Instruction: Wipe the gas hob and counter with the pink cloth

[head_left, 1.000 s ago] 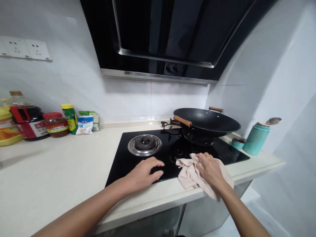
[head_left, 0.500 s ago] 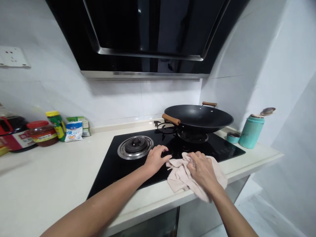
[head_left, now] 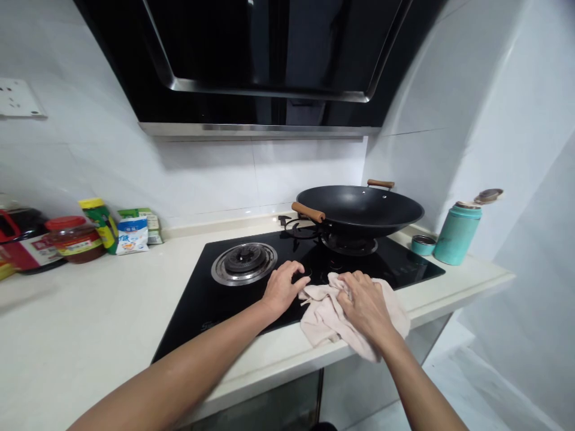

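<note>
My right hand presses on a crumpled pale pink cloth, its fingers bent into the fabric. The cloth spreads over the front of the black glass cooktop and droops past the counter's front edge. My left hand is over the cooktop's front middle, left of the cloth, its thumb and fingers curved apart with dark cooktop showing between them. Behind that hand is the round left burner. A black wok with wooden handles sits on the right burner.
A turquoise flask with its lid flipped up stands right of the cooktop, beside a small turquoise cup. Along the left wall are a red-lidded jar, a green bottle and a white-blue packet. A black range hood hangs above.
The view has shifted slightly, so everything sits a little higher and further left. Both hands and the cloth stay in nearly the same places on the cooktop.
</note>
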Available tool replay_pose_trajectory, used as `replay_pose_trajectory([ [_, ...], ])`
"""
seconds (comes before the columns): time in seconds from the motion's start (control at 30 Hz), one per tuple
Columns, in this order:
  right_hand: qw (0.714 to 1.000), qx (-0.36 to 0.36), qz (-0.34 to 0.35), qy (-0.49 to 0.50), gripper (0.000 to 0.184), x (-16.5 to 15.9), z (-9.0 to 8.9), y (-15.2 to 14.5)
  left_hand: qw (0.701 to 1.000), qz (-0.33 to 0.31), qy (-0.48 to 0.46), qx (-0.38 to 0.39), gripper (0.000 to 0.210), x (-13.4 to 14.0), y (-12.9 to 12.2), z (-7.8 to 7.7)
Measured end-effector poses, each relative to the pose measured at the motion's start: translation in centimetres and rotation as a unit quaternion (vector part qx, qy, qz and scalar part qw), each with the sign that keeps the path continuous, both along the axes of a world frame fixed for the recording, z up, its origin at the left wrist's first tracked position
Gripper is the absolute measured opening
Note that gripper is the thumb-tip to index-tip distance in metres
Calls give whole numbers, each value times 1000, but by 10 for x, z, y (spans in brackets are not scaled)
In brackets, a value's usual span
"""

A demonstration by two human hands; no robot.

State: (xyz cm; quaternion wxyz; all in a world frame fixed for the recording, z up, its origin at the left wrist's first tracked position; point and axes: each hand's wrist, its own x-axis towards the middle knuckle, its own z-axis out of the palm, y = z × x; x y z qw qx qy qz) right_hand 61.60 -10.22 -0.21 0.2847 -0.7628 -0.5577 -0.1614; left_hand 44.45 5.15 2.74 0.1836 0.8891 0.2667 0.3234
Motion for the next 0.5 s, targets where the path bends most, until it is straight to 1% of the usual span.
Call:
replay_pose_trajectory([
  [0.1,1000,7,1,0,19,0,-1,0,999,12,-5,-31,14,0,0,-1],
  [0.17,1000,8,1,-1,19,0,-1,-1,999,12,5,-35,18,-1,-1,0],
  [0.37,1000,9,0,-2,20,0,-1,-1,999,22,41,24,14,-1,-5,6],
  [0.5,1000,4,0,0,19,0,-1,-1,998,36,48,29,10,1,-10,6],
])
